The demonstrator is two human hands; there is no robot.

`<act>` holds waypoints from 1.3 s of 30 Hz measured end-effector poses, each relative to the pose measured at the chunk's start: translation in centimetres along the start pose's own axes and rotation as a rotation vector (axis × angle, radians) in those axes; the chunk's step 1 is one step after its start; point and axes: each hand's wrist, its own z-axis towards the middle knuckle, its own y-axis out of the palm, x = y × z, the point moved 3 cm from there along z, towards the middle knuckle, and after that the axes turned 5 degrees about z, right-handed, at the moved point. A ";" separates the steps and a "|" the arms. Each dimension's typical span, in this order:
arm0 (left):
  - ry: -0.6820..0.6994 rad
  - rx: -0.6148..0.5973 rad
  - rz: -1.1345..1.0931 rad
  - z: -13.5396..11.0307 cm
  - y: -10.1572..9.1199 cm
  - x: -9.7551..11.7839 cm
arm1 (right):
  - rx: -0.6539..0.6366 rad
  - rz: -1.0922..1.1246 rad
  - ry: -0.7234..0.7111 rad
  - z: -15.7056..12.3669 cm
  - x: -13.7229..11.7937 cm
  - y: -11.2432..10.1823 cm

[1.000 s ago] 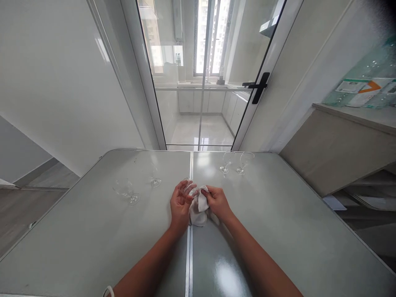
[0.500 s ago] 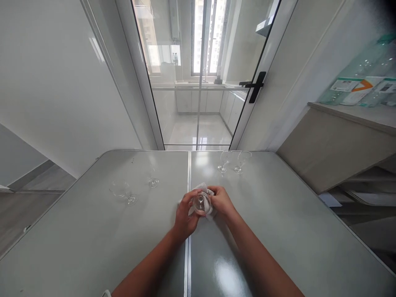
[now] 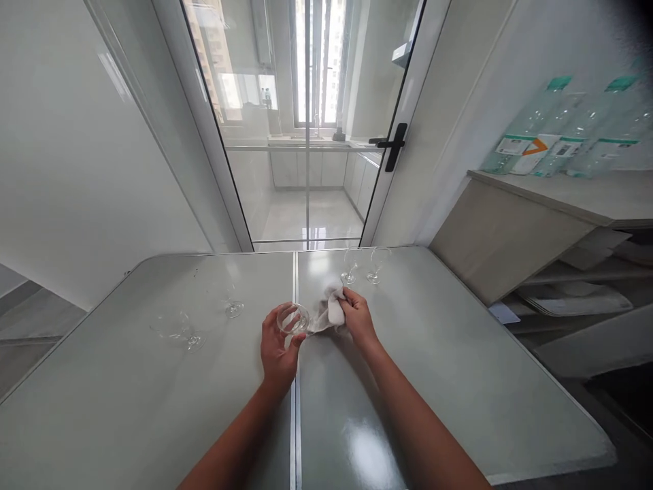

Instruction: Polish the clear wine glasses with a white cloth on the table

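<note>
Near the table's middle seam, my left hand (image 3: 278, 346) is closed around a clear wine glass (image 3: 293, 318), its round rim facing up toward me. My right hand (image 3: 358, 317) pinches a crumpled white cloth (image 3: 335, 309), which hangs toward the glass; whether cloth and glass touch I cannot tell. To the left, one stemmed glass (image 3: 192, 340) appears to lie on its side, and another glass (image 3: 234, 308) stands behind it. Two more stemmed glasses stand at the far side, one (image 3: 349, 275) beside the other (image 3: 374, 276).
The grey-green table (image 3: 229, 422) has a metal seam down its middle. Beyond its far edge is a glass door with a black handle (image 3: 393, 144). On the right, plastic bottles (image 3: 528, 129) stand on a wooden shelf (image 3: 541, 197), with papers below.
My hands have drawn apart. The left carries the glass leftward, while the right has pulled the cloth out of it and slightly up. The view has turned a little to the right.
</note>
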 end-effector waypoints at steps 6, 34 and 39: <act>-0.028 0.093 0.124 0.5 -0.5 -0.6 | -0.305 -0.194 -0.246 -2.3 -2.7 2.0; -0.093 -0.317 0.269 0.2 0.9 -0.9 | 0.103 -0.769 -0.069 2.7 1.7 -4.1; -0.103 -0.345 0.273 0.2 1.0 -0.8 | 0.086 -0.736 -0.065 2.9 2.1 -3.5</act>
